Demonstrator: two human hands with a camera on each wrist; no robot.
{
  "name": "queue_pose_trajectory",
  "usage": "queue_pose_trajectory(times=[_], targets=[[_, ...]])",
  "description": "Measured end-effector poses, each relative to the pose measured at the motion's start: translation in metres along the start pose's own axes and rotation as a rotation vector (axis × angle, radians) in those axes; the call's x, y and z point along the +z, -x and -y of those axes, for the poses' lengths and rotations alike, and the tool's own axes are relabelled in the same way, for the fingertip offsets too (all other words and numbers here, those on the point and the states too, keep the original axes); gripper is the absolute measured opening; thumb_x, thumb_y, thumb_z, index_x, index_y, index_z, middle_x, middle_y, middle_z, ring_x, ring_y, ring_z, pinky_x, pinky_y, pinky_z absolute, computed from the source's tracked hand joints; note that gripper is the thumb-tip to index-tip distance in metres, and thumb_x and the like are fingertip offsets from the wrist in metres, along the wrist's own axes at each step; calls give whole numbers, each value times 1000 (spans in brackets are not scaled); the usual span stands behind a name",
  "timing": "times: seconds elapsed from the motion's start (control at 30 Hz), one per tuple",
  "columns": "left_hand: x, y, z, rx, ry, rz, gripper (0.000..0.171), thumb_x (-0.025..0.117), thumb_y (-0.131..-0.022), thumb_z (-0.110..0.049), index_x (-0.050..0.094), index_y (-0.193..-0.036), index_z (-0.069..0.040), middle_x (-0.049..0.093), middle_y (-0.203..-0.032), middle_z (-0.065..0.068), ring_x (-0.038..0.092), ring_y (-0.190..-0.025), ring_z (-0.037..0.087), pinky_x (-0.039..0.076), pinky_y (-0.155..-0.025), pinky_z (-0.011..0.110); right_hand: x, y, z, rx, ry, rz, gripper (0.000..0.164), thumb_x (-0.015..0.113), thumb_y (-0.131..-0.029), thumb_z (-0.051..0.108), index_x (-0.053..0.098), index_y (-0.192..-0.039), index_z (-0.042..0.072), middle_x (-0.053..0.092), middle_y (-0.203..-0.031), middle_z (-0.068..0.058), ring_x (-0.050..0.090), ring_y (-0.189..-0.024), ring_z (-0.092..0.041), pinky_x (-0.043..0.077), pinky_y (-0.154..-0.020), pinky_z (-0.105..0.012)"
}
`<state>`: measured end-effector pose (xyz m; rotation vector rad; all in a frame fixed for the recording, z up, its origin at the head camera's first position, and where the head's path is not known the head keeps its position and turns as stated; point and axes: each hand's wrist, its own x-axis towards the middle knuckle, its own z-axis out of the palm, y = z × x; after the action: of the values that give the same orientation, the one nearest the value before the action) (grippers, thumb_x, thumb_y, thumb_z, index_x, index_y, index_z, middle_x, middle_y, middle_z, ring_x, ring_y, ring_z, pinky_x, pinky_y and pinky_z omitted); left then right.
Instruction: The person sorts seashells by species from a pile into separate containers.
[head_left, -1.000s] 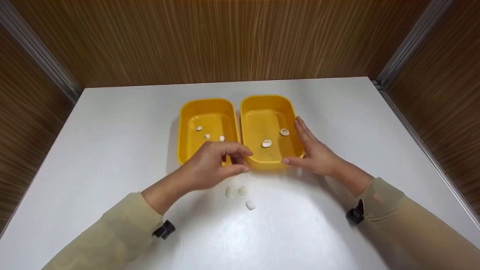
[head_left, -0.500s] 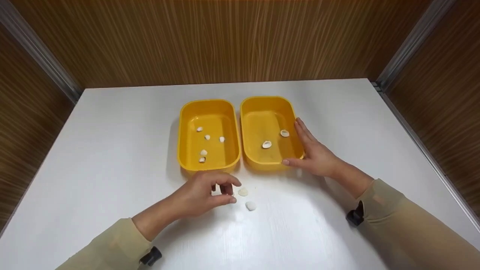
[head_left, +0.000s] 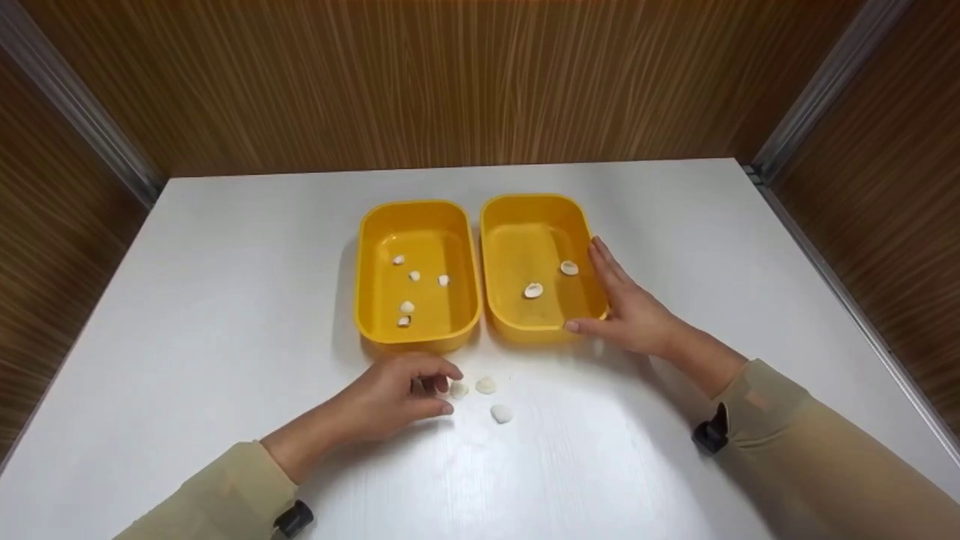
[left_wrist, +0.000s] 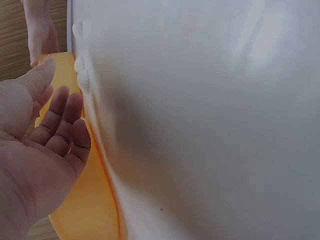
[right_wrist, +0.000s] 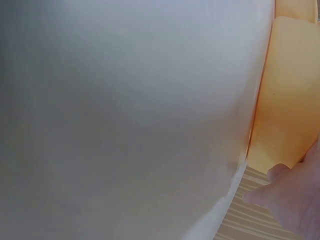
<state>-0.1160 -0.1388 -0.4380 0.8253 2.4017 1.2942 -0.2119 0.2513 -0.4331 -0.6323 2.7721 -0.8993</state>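
Observation:
My left hand (head_left: 386,397) is low over the table in front of the left yellow tray, thumb and fingers apart. Its fingertips are right at a pale seashell (head_left: 459,389); the left wrist view shows loosely bent fingers (left_wrist: 66,120) with nothing in them. Beside that shell lie a second seashell (head_left: 486,385) and a third seashell (head_left: 502,413). My right hand (head_left: 637,319) rests against the near right corner of the right yellow tray (head_left: 534,328), fingers straight along its side and thumb at the front rim. Two larger shells (head_left: 533,290) lie inside this tray.
The left yellow tray (head_left: 420,343), holding several small white shells (head_left: 406,307), stands close beside the right one. Both are on a white table (head_left: 247,300). Wood-grain panels (head_left: 465,82) enclose the table at the back and sides.
My left hand has moved back and left from the trays' front edges to the shells on the table, uncovering the left tray's near shells. My right hand stays in place.

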Motion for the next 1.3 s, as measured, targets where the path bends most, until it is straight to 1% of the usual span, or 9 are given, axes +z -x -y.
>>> queue_pose_trajectory(times=[0.17,0.33,0.53,0.7,0.93,1.07,1.17,1.3], targets=[[2,-1,6,-24,-9,-4,30,84,-93,-10,75,-121,-9,68,-99,2,62,-93,19,54,-84,30,-1,0,0,-9,-1,-3,127,80,-90,59,-6,-171,14,-12,-178,0,8,-162,-38,23,-126,-61],[2,-3,10,-16,-28,-18,31,84,-92,-10,74,-121,-9,67,-97,2,62,-92,20,54,-84,33,0,-1,0,-10,-13,1,127,81,-89,59,-5,-171,13,-12,-178,2,5,-163,-34,21,-127,-59],[4,-6,13,-27,-47,-9,33,84,-92,-11,73,-123,-10,66,-97,0,61,-91,19,53,-83,30,0,-1,0,-3,-15,2,128,81,-89,59,-5,-171,13,-13,-178,4,5,-163,-34,20,-127,-59],[6,-7,14,-22,-74,-12,34,85,-92,-13,73,-124,-11,65,-97,-1,60,-90,18,52,-81,28,-1,-1,1,1,-20,3,128,81,-88,59,-6,-171,14,-13,-178,3,6,-163,-34,21,-127,-59],[8,-9,15,-34,-97,-8,34,84,-94,-16,73,-126,-13,64,-98,-3,59,-90,16,52,-81,27,-1,0,0,2,-22,2,128,82,-89,58,-6,-171,15,-14,-178,5,7,-163,-36,21,-127,-61],[10,-9,16,-29,-114,-9,34,84,-94,-15,73,-126,-13,64,-99,-4,59,-91,15,52,-82,28,-1,0,0,2,-21,1,128,81,-89,58,-6,-171,15,-12,-178,2,8,-163,-37,22,-126,-61],[10,-10,16,-33,-127,-7,34,84,-94,-15,74,-127,-14,64,-99,-4,59,-91,15,53,-82,28,0,0,0,2,-19,0,128,81,-89,59,-6,-171,15,-12,-178,2,9,-162,-37,23,-126,-61],[12,-10,15,-32,-136,-12,32,83,-94,-15,75,-125,-14,65,-98,-5,59,-91,15,53,-81,28,1,0,-1,-1,-14,-1,127,81,-89,59,-6,-171,15,-14,-177,6,8,-162,-37,23,-126,-60]])
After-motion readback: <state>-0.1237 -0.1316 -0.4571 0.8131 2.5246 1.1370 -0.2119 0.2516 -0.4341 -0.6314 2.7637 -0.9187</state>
